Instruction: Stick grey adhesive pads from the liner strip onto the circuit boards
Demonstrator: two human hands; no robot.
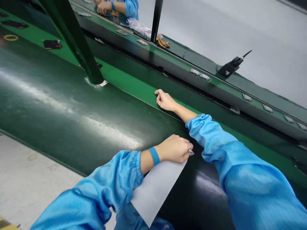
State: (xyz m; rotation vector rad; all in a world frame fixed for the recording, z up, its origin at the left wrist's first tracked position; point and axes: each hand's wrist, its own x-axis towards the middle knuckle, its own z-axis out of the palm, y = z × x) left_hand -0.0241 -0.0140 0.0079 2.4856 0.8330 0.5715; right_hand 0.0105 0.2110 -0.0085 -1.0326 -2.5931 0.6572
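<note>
My left hand [174, 149] is closed in a pinch on the top edge of a white sheet [155, 188] that hangs down below my blue sleeve, over the dark green conveyor belt [59, 105]. A blue band circles that wrist. My right hand [165, 100] reaches forward to the belt's far edge, fingers curled down onto the bright green strip [134, 84]; whether anything is under them is hidden.
A green post [74, 38] stands in the belt's far edge. Small flat parts [199, 74] lie along the far rail. Dark parts [52, 44] and a yellow ring [11, 37] lie at left. Another person's hands [104, 7] work at the top. A black tool [232, 65] sits at right.
</note>
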